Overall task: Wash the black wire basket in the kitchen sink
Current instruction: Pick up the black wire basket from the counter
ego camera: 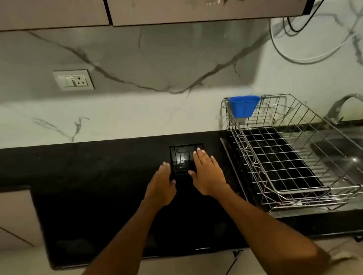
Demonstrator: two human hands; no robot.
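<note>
Black wire basket [185, 158] upright, lengthwise front-to-back

We look forward and down from head height at the black tabletop [91, 166], close, facing the wall [152, 113].

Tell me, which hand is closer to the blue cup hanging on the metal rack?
The right hand. It reaches over the black wire basket, on the side toward the blue cup. The left hand sits at the basket's other side, farther away.
</note>
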